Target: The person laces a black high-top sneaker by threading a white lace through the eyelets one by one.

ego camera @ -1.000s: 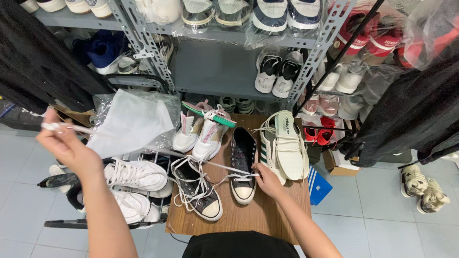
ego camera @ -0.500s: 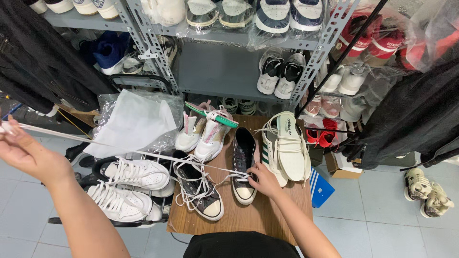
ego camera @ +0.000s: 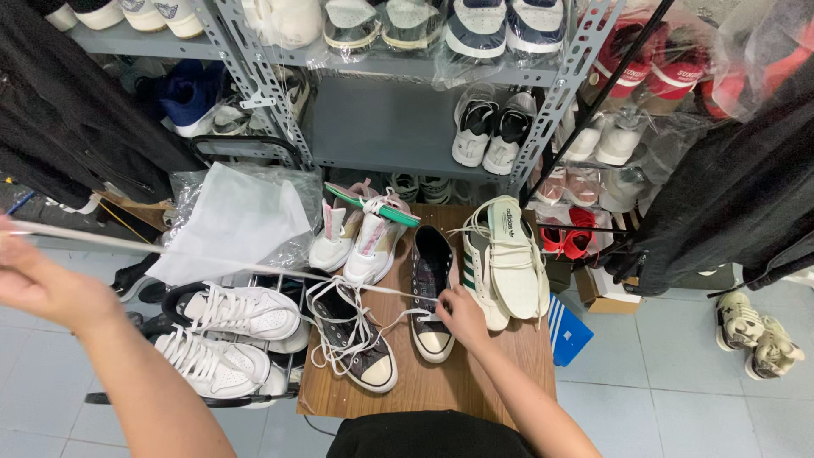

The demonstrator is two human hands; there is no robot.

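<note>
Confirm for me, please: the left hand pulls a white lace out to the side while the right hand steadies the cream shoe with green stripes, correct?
Not quite. In the head view the right hand rests on the dark grey canvas shoe, not the cream striped shoe beside it. The left hand does pull the white lace sideways.

Sneakers (ego camera: 431, 293) on the table (ego camera: 475, 377) (shelves (ego camera: 386, 127) behind).

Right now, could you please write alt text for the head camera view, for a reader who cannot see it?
A person's left hand pulls a long white shoelace taut out to the side, while the right hand steadies a dark canvas sneaker on a small wooden table. Other sneakers lie around it, with metal shelving full of shoes behind.
</note>
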